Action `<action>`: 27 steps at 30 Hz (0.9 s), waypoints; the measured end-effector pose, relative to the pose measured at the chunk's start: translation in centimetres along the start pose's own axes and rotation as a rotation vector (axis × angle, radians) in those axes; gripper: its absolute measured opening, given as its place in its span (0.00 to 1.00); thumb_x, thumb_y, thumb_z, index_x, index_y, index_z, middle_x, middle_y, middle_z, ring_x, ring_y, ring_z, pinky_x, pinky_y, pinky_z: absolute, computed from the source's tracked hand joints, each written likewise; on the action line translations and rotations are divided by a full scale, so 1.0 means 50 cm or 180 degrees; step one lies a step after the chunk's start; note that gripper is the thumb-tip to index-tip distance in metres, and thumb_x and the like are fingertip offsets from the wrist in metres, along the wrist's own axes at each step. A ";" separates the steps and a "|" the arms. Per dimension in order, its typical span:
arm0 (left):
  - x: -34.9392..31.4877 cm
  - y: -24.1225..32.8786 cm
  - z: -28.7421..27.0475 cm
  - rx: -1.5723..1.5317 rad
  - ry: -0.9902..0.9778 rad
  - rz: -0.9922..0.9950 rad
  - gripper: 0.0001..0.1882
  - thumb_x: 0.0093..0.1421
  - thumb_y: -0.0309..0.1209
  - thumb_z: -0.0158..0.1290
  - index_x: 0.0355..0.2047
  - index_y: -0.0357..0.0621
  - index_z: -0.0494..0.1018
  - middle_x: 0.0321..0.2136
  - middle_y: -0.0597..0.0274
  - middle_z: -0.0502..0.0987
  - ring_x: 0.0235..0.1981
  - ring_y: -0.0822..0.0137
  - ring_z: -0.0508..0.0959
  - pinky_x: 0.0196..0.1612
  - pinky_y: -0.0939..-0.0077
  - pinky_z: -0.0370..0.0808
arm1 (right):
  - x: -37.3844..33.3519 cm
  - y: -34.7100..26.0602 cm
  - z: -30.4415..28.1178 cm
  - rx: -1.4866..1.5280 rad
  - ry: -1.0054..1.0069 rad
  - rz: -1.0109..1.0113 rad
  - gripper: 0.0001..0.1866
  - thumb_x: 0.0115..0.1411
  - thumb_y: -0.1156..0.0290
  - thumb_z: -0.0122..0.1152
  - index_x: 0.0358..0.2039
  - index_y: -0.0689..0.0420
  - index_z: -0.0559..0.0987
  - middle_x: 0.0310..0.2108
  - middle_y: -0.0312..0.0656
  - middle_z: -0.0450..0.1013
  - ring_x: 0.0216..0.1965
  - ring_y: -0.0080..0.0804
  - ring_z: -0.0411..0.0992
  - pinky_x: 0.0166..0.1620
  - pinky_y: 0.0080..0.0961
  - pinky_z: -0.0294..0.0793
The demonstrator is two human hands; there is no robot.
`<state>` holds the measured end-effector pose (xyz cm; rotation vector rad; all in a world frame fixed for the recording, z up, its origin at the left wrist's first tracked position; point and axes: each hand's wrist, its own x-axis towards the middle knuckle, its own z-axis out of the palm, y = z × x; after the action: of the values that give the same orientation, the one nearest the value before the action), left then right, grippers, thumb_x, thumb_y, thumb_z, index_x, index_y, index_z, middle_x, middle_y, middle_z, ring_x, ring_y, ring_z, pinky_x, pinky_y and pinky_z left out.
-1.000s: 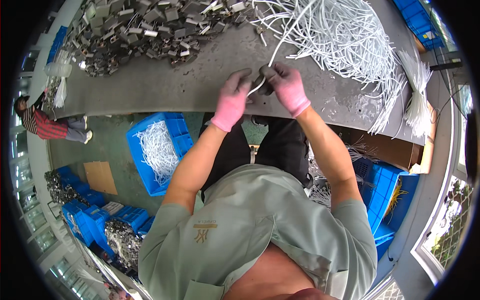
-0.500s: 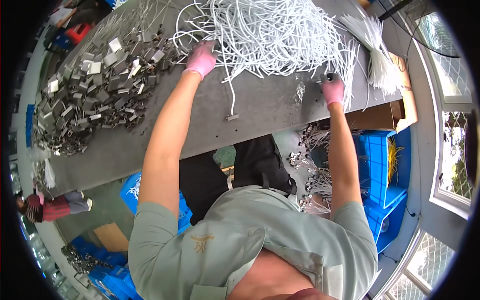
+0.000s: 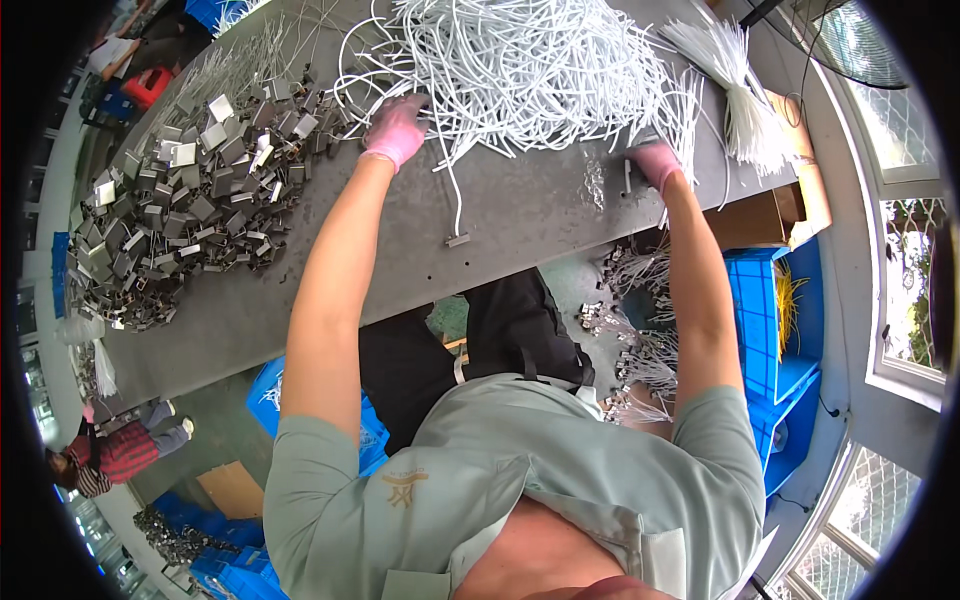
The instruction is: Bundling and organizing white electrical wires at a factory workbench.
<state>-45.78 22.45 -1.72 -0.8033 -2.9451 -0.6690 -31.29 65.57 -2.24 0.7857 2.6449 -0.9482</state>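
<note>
My left hand [image 3: 397,132], in a pink glove with greyish fingers, is at the left edge of a large pile of white cables [image 3: 530,80]. Its fingers look closed, but whatever they hold is hidden. One cable hangs from the pile toward me, with a small grey metal end piece [image 3: 457,240] lying on the dark table [image 3: 400,235]. At the pile's right side is my right hand [image 3: 655,163], gloved in pink with dark fingertips. Those fingers are curled together, and a small pale strip [image 3: 628,177] shows just under them; I cannot tell if it is gripped.
A heap of metal pieces [image 3: 190,200] covers the table's left part. A bundle of white cables [image 3: 745,115] lies at the far right, near a cardboard box [image 3: 800,205]. Blue bins [image 3: 755,325] stand below right, beside hanging cables [image 3: 645,355]. Another person [image 3: 125,450] is at left.
My right hand has turned, with its fingers now pointing left and a pale strip showing beneath them. My left hand has shifted slightly down and left relative to the view, which itself moved a little.
</note>
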 end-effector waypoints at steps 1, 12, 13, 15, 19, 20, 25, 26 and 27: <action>0.000 0.008 -0.005 -0.0012 -0.0047 -0.0202 0.20 0.53 0.38 0.55 0.48 0.54 0.72 0.49 0.53 0.73 0.54 0.51 0.68 0.57 0.60 0.65 | -0.051 -0.023 0.008 0.0918 -0.0156 0.0148 0.14 0.54 0.62 0.62 0.30 0.62 0.80 0.22 0.39 0.74 0.19 0.26 0.71 0.22 0.25 0.69; -0.017 -0.008 -0.055 -0.0993 0.0160 -0.0302 0.14 0.52 0.34 0.54 0.37 0.40 0.76 0.34 0.46 0.79 0.38 0.50 0.78 0.42 0.64 0.73 | -0.242 -0.118 0.116 0.3922 -0.1420 -0.0246 0.07 0.58 0.72 0.58 0.32 0.62 0.74 0.24 0.41 0.72 0.18 0.29 0.68 0.22 0.26 0.65; -0.019 -0.001 -0.061 -0.1062 0.0147 -0.0236 0.14 0.53 0.35 0.54 0.37 0.40 0.76 0.34 0.46 0.79 0.38 0.51 0.78 0.42 0.64 0.73 | -0.247 -0.129 0.121 0.3801 -0.1429 -0.0326 0.07 0.58 0.71 0.58 0.32 0.62 0.74 0.24 0.41 0.72 0.18 0.28 0.68 0.23 0.25 0.66; -0.024 0.010 -0.065 -0.1184 0.0200 -0.0196 0.14 0.53 0.37 0.54 0.36 0.40 0.76 0.33 0.49 0.79 0.38 0.52 0.79 0.42 0.65 0.73 | -0.250 -0.145 0.138 0.3669 -0.1477 -0.0426 0.07 0.59 0.71 0.59 0.31 0.61 0.74 0.24 0.40 0.73 0.19 0.27 0.69 0.23 0.24 0.66; -0.011 0.071 -0.066 -0.1399 -0.0209 0.0146 0.15 0.52 0.33 0.55 0.38 0.40 0.77 0.36 0.52 0.79 0.38 0.60 0.79 0.43 0.71 0.73 | -0.240 -0.138 0.169 0.3295 -0.1421 -0.0359 0.08 0.60 0.68 0.58 0.34 0.60 0.74 0.26 0.40 0.74 0.19 0.27 0.69 0.23 0.22 0.67; -0.009 0.076 -0.064 -0.1450 -0.0242 0.0373 0.15 0.52 0.31 0.55 0.40 0.40 0.77 0.37 0.52 0.79 0.39 0.60 0.79 0.45 0.71 0.74 | -0.244 -0.137 0.171 0.3395 -0.1438 -0.0310 0.08 0.60 0.68 0.58 0.34 0.60 0.74 0.25 0.40 0.73 0.19 0.27 0.69 0.23 0.22 0.67; 0.005 0.044 -0.020 -0.0698 0.0669 0.0216 0.17 0.50 0.28 0.52 0.42 0.43 0.77 0.42 0.53 0.78 0.50 0.55 0.73 0.56 0.69 0.67 | -0.264 -0.150 0.172 0.3278 -0.1326 -0.0193 0.08 0.60 0.68 0.59 0.32 0.59 0.75 0.22 0.37 0.72 0.19 0.26 0.70 0.23 0.21 0.67; -0.006 0.058 -0.008 -0.0204 0.0429 -0.0154 0.17 0.51 0.29 0.53 0.42 0.46 0.77 0.45 0.53 0.75 0.51 0.56 0.72 0.56 0.68 0.67 | -0.258 -0.144 0.175 0.3242 -0.1313 -0.0164 0.09 0.60 0.67 0.59 0.33 0.60 0.75 0.24 0.39 0.73 0.20 0.27 0.71 0.23 0.22 0.68; -0.016 0.071 -0.010 0.0301 0.0194 -0.0537 0.17 0.51 0.31 0.53 0.42 0.48 0.77 0.48 0.52 0.73 0.52 0.56 0.71 0.56 0.67 0.67 | -0.264 -0.152 0.173 0.3244 -0.1316 -0.0165 0.09 0.60 0.67 0.59 0.33 0.60 0.75 0.24 0.39 0.73 0.20 0.27 0.71 0.23 0.22 0.68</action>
<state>-43.41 24.60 0.04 -0.5222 -2.9856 -0.5453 -24.27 49.68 0.02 0.5699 1.7272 -2.2218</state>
